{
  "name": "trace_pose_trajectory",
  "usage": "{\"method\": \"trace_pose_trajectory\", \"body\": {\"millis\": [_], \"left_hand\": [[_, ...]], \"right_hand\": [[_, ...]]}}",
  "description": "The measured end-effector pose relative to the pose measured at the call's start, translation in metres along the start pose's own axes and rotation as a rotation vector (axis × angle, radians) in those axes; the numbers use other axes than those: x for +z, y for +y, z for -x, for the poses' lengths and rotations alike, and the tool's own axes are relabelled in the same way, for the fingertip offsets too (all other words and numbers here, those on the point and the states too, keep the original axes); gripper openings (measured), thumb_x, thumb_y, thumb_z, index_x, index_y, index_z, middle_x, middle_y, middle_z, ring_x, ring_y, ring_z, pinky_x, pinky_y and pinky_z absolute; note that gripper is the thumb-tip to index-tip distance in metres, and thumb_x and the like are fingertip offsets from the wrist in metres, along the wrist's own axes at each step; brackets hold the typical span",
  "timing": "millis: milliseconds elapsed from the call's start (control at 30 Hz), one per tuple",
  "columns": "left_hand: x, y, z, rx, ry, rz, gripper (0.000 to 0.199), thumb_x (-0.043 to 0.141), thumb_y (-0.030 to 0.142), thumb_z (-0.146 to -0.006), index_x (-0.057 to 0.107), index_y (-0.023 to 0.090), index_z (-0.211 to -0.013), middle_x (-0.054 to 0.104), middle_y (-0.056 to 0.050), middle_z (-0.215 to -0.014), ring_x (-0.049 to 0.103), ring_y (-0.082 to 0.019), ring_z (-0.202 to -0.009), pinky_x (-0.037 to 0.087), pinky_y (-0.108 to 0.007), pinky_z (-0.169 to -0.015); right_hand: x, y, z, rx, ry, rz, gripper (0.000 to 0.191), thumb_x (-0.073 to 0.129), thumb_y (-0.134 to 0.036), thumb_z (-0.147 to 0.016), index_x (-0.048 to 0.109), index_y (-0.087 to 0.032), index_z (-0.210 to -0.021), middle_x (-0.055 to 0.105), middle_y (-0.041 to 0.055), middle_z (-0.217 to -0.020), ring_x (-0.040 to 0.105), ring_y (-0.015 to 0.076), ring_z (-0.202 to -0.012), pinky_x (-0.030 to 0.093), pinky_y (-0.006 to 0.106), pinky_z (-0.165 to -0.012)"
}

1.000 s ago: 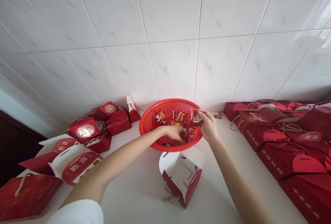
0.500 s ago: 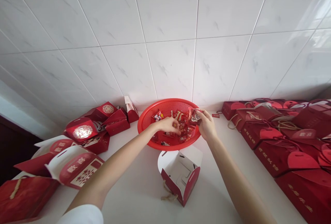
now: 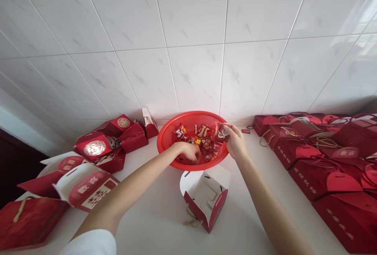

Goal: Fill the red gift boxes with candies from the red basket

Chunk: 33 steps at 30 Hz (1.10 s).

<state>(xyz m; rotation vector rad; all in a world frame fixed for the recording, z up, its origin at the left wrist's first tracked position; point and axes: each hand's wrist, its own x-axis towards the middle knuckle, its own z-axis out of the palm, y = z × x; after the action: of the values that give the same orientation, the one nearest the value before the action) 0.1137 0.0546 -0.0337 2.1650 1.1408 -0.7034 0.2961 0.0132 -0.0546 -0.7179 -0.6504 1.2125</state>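
A red plastic basket (image 3: 165, 145) with several wrapped sweets (image 3: 207, 144) stands against the tiled wall. My left hand (image 3: 191, 152) reaches down into its front part, fingers curled and pointing down; the fingertips and anything between them are hidden. At the basket's right rim, my right hand (image 3: 235, 140) pinches a red wrapped packet (image 3: 221, 132) with white lettering. In front of the basket an open red box (image 3: 206, 200) with a white inside and a rope handle sits on the white table, nothing in it but its folded flaps.
Several red boxes (image 3: 96, 145) lie at the left, some with lids up, beside a red bag-like box (image 3: 31, 221). Rows of closed red boxes (image 3: 312, 176) fill the right side. A small red card (image 3: 245, 131) lies near the wall.
My left hand has moved down and slightly left inside the basket, uncovering some sweets behind it. My right hand still holds the packet in nearly the same place.
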Motion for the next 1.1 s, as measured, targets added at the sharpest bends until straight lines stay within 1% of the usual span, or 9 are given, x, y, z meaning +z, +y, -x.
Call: {"method": "trace_pose_trajectory", "body": {"millis": [133,200,300,433,567,700,833,1000,1100], "left_hand": [[-0.003,-0.006,-0.004,-0.119,0.317,-0.046,0.027,0.062,0.027,-0.084,0.072,0.022,-0.109,0.074,-0.008,-0.11,0.07,-0.026,-0.098,0.053,-0.029,-0.078],[-0.006,-0.011,-0.005,-0.209,0.469,-0.067,0.031,0.056,0.024,-0.088,0.067,0.019,-0.116,0.072,-0.013,-0.115,0.068,-0.03,-0.106,0.053,-0.034,-0.083],[-0.01,-0.018,-0.007,-0.275,0.601,-0.081,0.032,0.053,0.02,-0.09,0.064,0.016,-0.12,0.068,-0.018,-0.122,0.065,-0.033,-0.114,0.052,-0.038,-0.089],[-0.012,-0.022,-0.011,-0.172,0.586,-0.084,0.038,0.062,0.025,-0.088,0.063,0.022,-0.126,0.064,-0.01,-0.135,0.06,-0.027,-0.125,0.048,-0.029,-0.098],[-0.008,-0.019,-0.016,-0.112,0.489,-0.08,0.045,0.07,0.029,-0.081,0.064,0.026,-0.126,0.073,-0.005,-0.118,0.07,-0.025,-0.104,0.052,-0.027,-0.081],[-0.004,-0.015,-0.02,-0.111,0.48,-0.104,0.024,0.07,0.031,-0.079,0.071,0.023,-0.102,0.075,-0.006,-0.099,0.071,-0.028,-0.092,0.05,-0.03,-0.069],[-0.006,-0.014,-0.018,-0.128,0.541,-0.101,0.011,0.071,0.029,-0.078,0.069,0.022,-0.085,0.074,-0.004,-0.091,0.07,-0.026,-0.087,0.047,-0.028,-0.066],[-0.011,-0.017,-0.014,-0.121,0.658,-0.06,0.015,0.054,0.03,-0.093,0.067,0.021,-0.093,0.075,-0.003,-0.094,0.07,-0.02,-0.089,0.049,-0.026,-0.076],[-0.011,-0.02,-0.014,-0.117,0.653,-0.048,0.017,0.059,0.027,-0.09,0.066,0.021,-0.105,0.075,-0.003,-0.102,0.07,-0.02,-0.097,0.049,-0.025,-0.08]], "right_hand": [[0.002,-0.001,0.001,-0.001,0.009,-0.01,0.027,0.086,-0.036,-0.055,0.068,-0.022,-0.07,0.069,-0.0014,-0.069,0.061,0.0168,-0.066,0.051,0.031,-0.063],[0.002,-0.001,0.001,-0.003,0.01,-0.007,0.027,0.086,-0.037,-0.055,0.069,-0.022,-0.071,0.069,-0.0012,-0.069,0.061,0.0168,-0.066,0.051,0.031,-0.063],[0.002,0.0,0.001,-0.009,0.011,0.0,0.027,0.085,-0.037,-0.056,0.07,-0.022,-0.072,0.069,-0.0008,-0.07,0.062,0.0176,-0.068,0.052,0.031,-0.064],[0.002,0.0,0.001,-0.011,0.021,0.004,0.025,0.084,-0.036,-0.057,0.071,-0.022,-0.073,0.069,-0.0007,-0.071,0.061,0.0177,-0.069,0.052,0.032,-0.065],[0.003,-0.002,0.002,-0.003,0.013,-0.006,0.026,0.085,-0.036,-0.055,0.07,-0.023,-0.071,0.069,-0.0008,-0.07,0.061,0.018,-0.069,0.052,0.032,-0.066],[0.004,-0.003,0.003,0.004,0.009,-0.011,0.026,0.086,-0.036,-0.054,0.068,-0.023,-0.069,0.069,-0.0009,-0.07,0.061,0.0176,-0.068,0.051,0.031,-0.066],[0.003,-0.002,0.002,0.0,0.011,-0.001,0.026,0.085,-0.036,-0.055,0.068,-0.023,-0.07,0.068,-0.001,-0.069,0.06,0.0175,-0.068,0.051,0.031,-0.064],[0.003,-0.001,0.002,-0.003,0.016,0.017,0.028,0.084,-0.039,-0.055,0.07,-0.023,-0.073,0.07,-0.0004,-0.07,0.062,0.0192,-0.068,0.05,0.031,-0.061],[0.003,-0.001,0.002,-0.016,0.012,0.019,0.029,0.085,-0.04,-0.055,0.071,-0.023,-0.074,0.07,-0.0004,-0.072,0.062,0.0187,-0.068,0.05,0.03,-0.061]]}}
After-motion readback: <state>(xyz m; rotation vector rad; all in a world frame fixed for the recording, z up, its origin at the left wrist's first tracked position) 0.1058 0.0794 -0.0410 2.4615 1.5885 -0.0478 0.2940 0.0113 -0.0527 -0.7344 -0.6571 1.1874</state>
